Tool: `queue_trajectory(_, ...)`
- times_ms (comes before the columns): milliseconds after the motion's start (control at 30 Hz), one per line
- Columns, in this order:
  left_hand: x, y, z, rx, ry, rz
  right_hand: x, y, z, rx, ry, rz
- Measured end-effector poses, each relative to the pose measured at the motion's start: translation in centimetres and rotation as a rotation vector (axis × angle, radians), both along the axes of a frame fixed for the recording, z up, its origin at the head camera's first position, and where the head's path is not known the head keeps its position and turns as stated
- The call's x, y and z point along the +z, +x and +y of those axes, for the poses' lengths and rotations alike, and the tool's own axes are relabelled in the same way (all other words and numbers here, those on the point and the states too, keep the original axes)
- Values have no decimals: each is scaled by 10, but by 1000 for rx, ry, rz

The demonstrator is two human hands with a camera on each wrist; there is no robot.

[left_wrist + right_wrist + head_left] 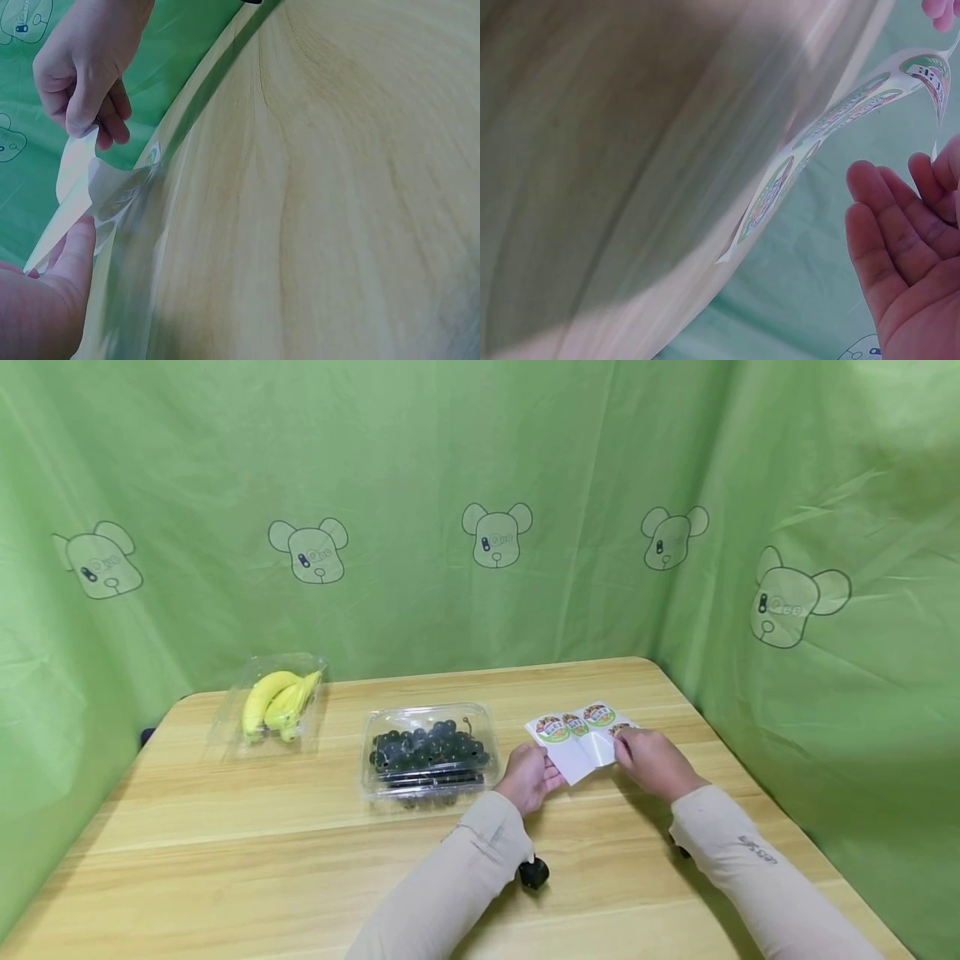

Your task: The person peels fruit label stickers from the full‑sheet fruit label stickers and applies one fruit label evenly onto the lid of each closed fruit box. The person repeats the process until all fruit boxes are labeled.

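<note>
A white sheet of round fruit stickers (581, 752) is held up between both hands over the right part of the table. My left hand (527, 777) grips its lower left edge, with fingers underneath. At the right edge, my right hand (658, 763) pinches the sheet between thumb and index finger, close to a sticker it partly covers. Seen from the left wrist, the sheet (64, 225) is bent, its white back facing the camera. The right wrist view shows printed labels along the curved sheet (769, 195) and the other fingers of the right hand (911, 247) spread loosely.
Left of the left hand stands a clear plastic box (430, 714) of dark grapes (427, 747). Farther left, yellow bananas (273, 702) lie in a clear container (232, 714). Green curtains (405, 443) surround the wooden table (225, 877) at the back and sides.
</note>
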State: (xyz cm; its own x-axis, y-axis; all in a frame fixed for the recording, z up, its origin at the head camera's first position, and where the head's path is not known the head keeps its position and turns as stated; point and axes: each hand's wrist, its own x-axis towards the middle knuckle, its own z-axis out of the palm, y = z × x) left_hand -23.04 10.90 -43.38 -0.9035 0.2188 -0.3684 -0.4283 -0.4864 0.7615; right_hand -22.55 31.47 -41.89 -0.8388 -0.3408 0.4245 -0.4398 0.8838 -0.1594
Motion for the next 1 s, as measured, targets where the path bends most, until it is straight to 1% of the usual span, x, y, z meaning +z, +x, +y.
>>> queue_trajectory(100,0,0,0,0,-1,2,1,-1,2,-6,-5,0)
queue_trajectory(400,1,0,0,0,0,-3,1,-1,9,-17,1,39)
queue_trajectory(733,-2,0,0,-2,-2,0,1,2,13,-37,-11,46)
queue_trajectory(833,-1,0,0,-3,-3,9,0,0,15,-42,-19,73)
queue_trajectory(1000,0,1,0,-1,-4,10,-1,-1,18,-28,-23,125)
